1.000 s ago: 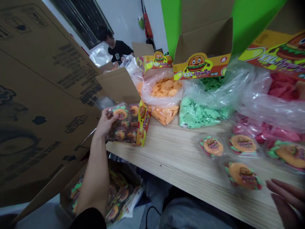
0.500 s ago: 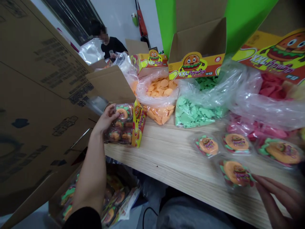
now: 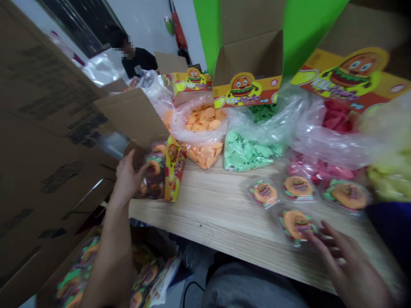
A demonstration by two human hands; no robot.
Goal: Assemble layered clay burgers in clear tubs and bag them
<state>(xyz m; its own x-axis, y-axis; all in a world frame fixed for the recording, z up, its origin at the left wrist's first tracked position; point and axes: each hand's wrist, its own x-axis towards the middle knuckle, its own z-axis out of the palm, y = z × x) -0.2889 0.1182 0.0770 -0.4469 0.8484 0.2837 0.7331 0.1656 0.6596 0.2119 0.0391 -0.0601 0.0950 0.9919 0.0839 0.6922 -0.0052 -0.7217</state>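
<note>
My left hand [image 3: 126, 174] is at the left side of an upright cardboard display box [image 3: 175, 173] with burger artwork. Its thumb and fingers are apart, beside clear packs of burger-shaped foam pieces [image 3: 154, 166] inside; it grips nothing that I can see. On the right, my right hand [image 3: 348, 259] has its fingers spread, with a fingertip touching the edge of a clear burger pack [image 3: 296, 226] lying on the table. Just behind that pack lie three more: a left pack [image 3: 263, 192], a middle pack [image 3: 298, 187] and a right pack [image 3: 346, 193].
Bags of orange discs [image 3: 205, 119], green pieces [image 3: 252, 149] and red pieces [image 3: 337, 117] line the back of the wooden table [image 3: 212, 205]. Behind stand open display boxes [image 3: 247, 87]. A large carton [image 3: 41, 141] borders the left; a box of burger packs [image 3: 73, 273] sits below. Another person [image 3: 139, 60] is further back.
My left hand has let go of the pack in the display box, its fingers now apart. My right hand has moved over the nearest pack's edge, fingers spread. The view has shifted.
</note>
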